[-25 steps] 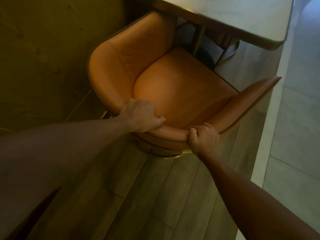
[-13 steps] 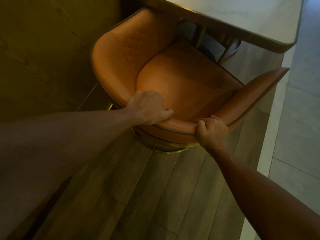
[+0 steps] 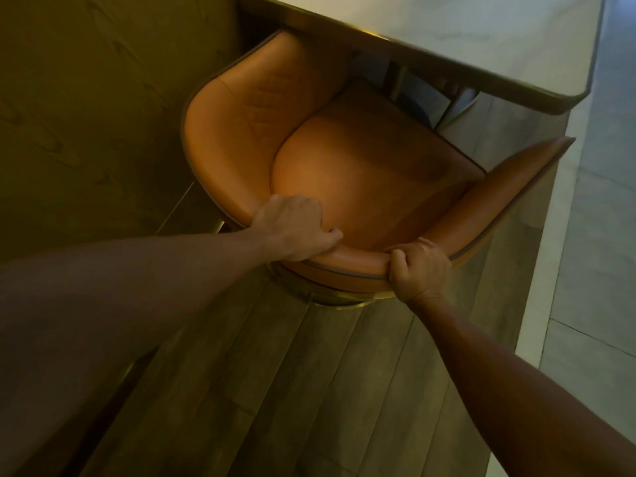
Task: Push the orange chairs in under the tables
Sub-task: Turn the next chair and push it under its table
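An orange leather chair (image 3: 361,160) with a curved back stands in the middle of the head view, its front edge and left arm tucked under the pale marble-topped table (image 3: 464,32). My left hand (image 3: 296,232) is closed over the top rim of the backrest on the left. My right hand (image 3: 420,270) grips the same rim further right, fingers curled over it. The chair's right arm (image 3: 509,187) stays outside the table's edge. A brass base ring shows under the backrest.
A wood-panelled wall (image 3: 96,108) runs close along the chair's left side. Grey plank flooring (image 3: 292,390) lies below me. A pale stone strip and tiled floor (image 3: 592,235) run along the right. Metal table legs (image 3: 399,80) show under the tabletop.
The chair has slid forward, further under the table, with both hands still on the backrest rim. More of its left arm and seat front is now covered by the tabletop.
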